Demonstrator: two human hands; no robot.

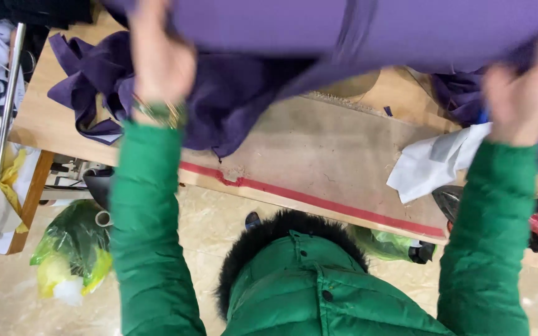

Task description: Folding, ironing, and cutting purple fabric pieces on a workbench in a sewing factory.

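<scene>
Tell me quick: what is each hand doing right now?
Left hand: closed on the edge of the large purple fabric sheet.
Right hand: closed on the same sheet's other edge.

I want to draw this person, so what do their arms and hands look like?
Both arms wear puffy, shiny green jacket sleeves. The left hand is bare, with a gold-coloured bracelet at the wrist. The right hand is bare too, showing a bit of blue at its wrist. The jacket has black fur trim.
</scene>
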